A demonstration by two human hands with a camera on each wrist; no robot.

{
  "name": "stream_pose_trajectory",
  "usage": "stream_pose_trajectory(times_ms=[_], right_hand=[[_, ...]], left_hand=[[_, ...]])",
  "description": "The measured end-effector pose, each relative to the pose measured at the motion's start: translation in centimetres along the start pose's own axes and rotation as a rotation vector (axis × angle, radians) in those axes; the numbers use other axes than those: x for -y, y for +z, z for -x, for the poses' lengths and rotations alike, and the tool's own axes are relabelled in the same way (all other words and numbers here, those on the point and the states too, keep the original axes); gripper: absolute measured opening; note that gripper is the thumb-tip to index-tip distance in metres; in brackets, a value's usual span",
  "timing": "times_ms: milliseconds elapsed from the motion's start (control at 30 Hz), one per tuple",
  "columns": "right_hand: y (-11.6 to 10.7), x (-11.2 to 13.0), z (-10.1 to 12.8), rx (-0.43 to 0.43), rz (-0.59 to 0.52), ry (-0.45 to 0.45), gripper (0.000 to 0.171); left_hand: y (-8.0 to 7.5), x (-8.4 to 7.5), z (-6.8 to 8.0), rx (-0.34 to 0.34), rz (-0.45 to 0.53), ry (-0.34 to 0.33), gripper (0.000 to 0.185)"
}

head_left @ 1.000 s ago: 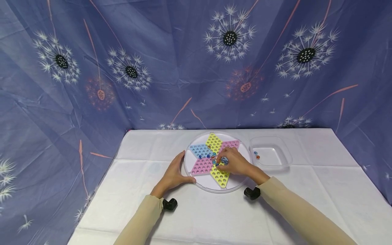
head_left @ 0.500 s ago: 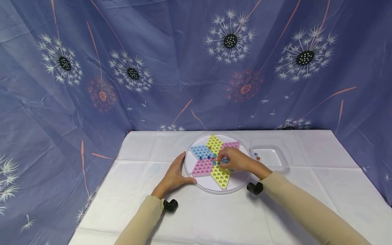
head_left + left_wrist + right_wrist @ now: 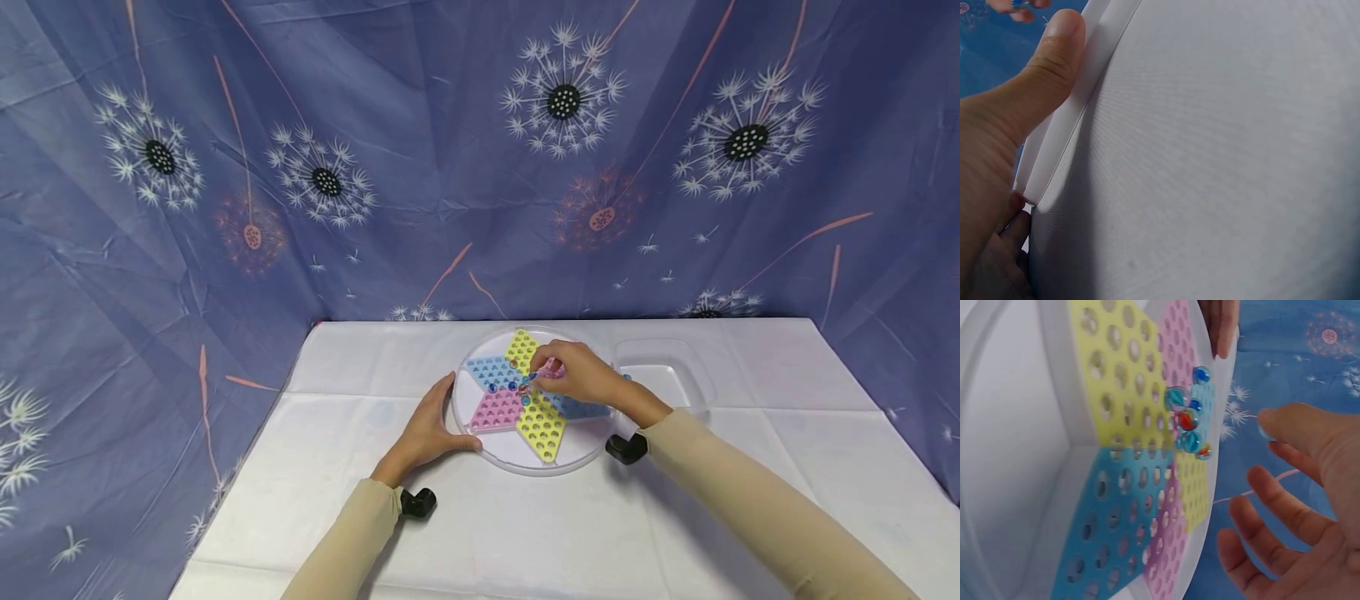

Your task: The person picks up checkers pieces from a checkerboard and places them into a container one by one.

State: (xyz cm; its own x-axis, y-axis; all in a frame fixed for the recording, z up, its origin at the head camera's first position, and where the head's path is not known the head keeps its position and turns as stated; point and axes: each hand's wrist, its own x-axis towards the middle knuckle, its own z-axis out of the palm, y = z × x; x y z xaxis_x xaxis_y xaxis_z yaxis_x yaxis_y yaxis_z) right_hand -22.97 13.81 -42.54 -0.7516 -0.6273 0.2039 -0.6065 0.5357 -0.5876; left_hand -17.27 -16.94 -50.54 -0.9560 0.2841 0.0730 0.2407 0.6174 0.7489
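Observation:
A round clear board (image 3: 534,470) holds a star of yellow, pink and blue perforated panels. Several glass marbles (image 3: 514,386) sit in holes at the star's centre, and the right wrist view shows them close up (image 3: 1187,420). My left hand (image 3: 429,432) rests at the board's left rim, with the thumb (image 3: 1044,69) lying straight along the rim (image 3: 1066,131). My right hand (image 3: 537,375) hovers over the centre. Its thumb and forefinger (image 3: 1264,430) pinch what looks like a bluish marble, and the other fingers hang loose.
A clear square tray (image 3: 671,375) stands just right of the board, partly behind my right wrist. A white cloth (image 3: 525,533) covers the table. A blue dandelion-print curtain (image 3: 480,167) closes off the back and both sides.
My right hand has moved from the near side of the star's centre up and slightly left, toward the far panels. The left hand has stayed on the rim.

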Motion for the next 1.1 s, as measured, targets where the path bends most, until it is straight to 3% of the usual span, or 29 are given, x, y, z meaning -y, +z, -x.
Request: stream_pose_trajectory(times_ms=[400,1100], right_hand=[[-1.0,0.4,-1.1,-0.179,-0.044,0.002,0.02],[-1.2,-0.1,-1.2,-0.207,-0.07,0.015,0.018]], left_hand=[[0.0,0.0,0.0,0.001,0.005,-0.008,0.136],[0.0,0.0,0.0,-0.005,0.006,-0.003,0.137]])
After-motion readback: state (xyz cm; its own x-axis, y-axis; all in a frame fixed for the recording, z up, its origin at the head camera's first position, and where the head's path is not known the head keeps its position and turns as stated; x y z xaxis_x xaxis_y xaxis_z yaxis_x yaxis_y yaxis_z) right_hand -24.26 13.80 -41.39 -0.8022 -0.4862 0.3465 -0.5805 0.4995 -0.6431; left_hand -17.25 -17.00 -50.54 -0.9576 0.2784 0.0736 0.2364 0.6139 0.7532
